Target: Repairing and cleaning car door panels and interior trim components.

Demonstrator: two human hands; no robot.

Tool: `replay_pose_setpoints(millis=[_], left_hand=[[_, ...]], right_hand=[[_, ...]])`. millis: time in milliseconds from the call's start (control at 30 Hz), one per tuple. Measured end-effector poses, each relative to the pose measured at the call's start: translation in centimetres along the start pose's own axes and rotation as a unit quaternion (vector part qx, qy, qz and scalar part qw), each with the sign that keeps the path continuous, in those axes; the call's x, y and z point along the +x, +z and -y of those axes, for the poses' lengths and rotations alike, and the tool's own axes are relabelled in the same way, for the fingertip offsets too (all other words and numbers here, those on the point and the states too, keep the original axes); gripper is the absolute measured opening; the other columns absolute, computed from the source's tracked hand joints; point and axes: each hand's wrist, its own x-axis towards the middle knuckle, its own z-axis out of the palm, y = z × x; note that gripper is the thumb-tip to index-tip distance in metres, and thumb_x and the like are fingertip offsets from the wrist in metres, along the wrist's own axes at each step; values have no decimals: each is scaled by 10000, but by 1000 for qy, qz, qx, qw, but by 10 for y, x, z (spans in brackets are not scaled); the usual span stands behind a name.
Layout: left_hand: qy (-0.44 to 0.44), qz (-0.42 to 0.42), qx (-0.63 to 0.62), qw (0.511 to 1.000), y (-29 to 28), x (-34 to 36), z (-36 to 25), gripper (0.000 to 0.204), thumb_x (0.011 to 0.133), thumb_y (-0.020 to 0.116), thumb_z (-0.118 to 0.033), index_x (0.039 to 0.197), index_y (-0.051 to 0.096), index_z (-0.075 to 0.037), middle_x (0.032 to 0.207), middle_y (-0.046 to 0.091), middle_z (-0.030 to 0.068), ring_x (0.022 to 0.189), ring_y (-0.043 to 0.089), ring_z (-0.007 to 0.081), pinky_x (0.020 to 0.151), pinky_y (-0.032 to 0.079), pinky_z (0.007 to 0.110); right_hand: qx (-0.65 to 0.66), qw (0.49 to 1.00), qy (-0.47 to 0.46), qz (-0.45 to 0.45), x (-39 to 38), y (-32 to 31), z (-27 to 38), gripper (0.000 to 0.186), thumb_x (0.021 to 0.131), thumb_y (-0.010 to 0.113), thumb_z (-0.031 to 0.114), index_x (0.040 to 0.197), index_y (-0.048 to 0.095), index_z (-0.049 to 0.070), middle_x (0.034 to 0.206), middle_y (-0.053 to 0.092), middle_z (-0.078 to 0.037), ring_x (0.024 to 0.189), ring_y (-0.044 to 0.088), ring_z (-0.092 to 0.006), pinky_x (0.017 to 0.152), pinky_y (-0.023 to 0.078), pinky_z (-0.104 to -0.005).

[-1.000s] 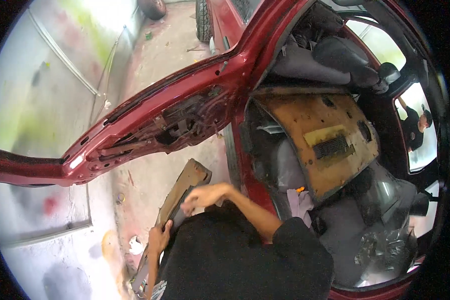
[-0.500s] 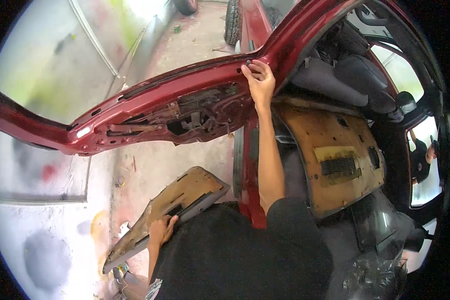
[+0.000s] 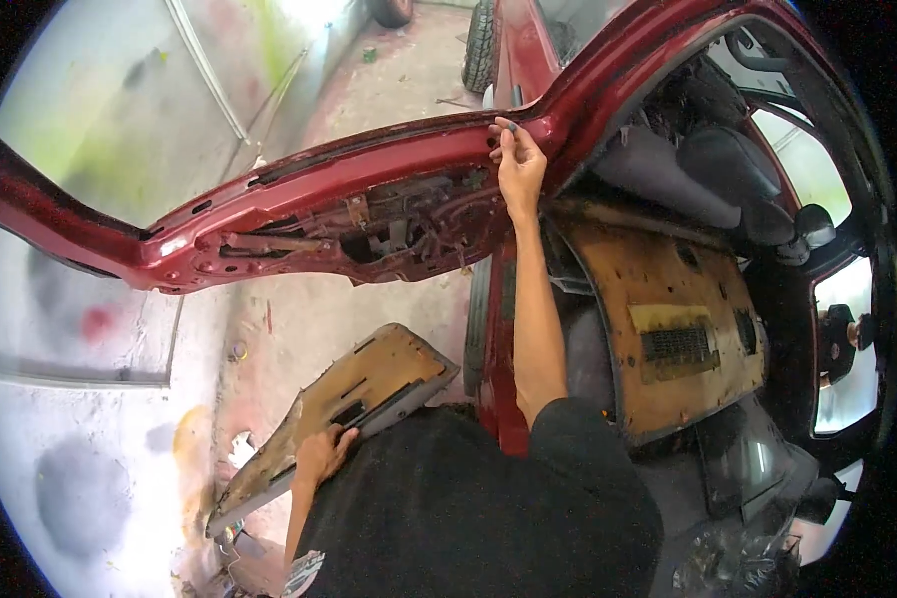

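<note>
My left hand (image 3: 323, 453) grips the edge of a brown-backed door trim panel (image 3: 389, 361), its fingers hooked at a cutout and the panel slanting beside my body. My right hand (image 3: 522, 174) is raised to the end of a dark red car door (image 3: 329, 164), near the body pillar. Between its thumb and fingertips is a small dark piece (image 3: 512, 127), too small to name, close to the door's upper edge. The door stands open with its inner mechanism (image 3: 379, 234) exposed. No trim covers that side.
Another brown-backed trim panel (image 3: 668, 319) lies inside the car at the right, by dark seats (image 3: 723, 164). Clear plastic wrapping (image 3: 733, 563) sits at lower right. A paint-stained wall (image 3: 90, 448) stands left. Through the far window a person (image 3: 837, 344) shows.
My right hand's fingers have drawn into a pinch, with the small dark piece now showing at their tips. The view has shifted slightly; my left hand keeps its hold.
</note>
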Motion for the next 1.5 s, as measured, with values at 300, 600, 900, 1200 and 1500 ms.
replay_pose_setpoints(millis=[300,600,900,1200,1500], left_hand=[[40,11,28,999,7,8,11,551,981,551,-594,1021,687,-61,908,712,263,922,691,464,803,538,561],[38,16,29,999,7,8,9,561,983,535,-604,1070,698,-74,932,710,278,944,689,472,815,539,563],[32,19,53,998,8,6,14,597,986,499,-637,1134,686,-89,940,713,275,944,692,465,809,539,566],[28,20,45,998,16,4,24,604,988,489,-646,1174,681,-104,939,722,261,937,698,464,802,541,582],[13,24,48,998,14,4,20,596,983,500,-646,1207,675,-123,944,722,261,934,701,464,806,541,594]], right_hand=[[100,994,40,-14,3,-4,1,300,1000,676,123,1283,671,23,962,704,0,769,613,-48,686,517,-223],[-6,1000,10,-26,-2,2,-2,213,953,708,54,1164,709,28,1072,726,-46,782,613,-50,678,507,-211],[51,998,-29,-30,-4,10,-1,291,994,643,44,1266,545,8,1119,753,-127,814,626,-65,713,524,-214],[-55,989,-4,-135,2,16,-4,158,953,722,126,1063,750,17,976,746,-48,805,651,-108,722,526,-277],[-20,994,-43,-99,0,19,-2,277,964,717,130,1224,690,39,943,723,-12,790,622,-86,700,512,-253]])
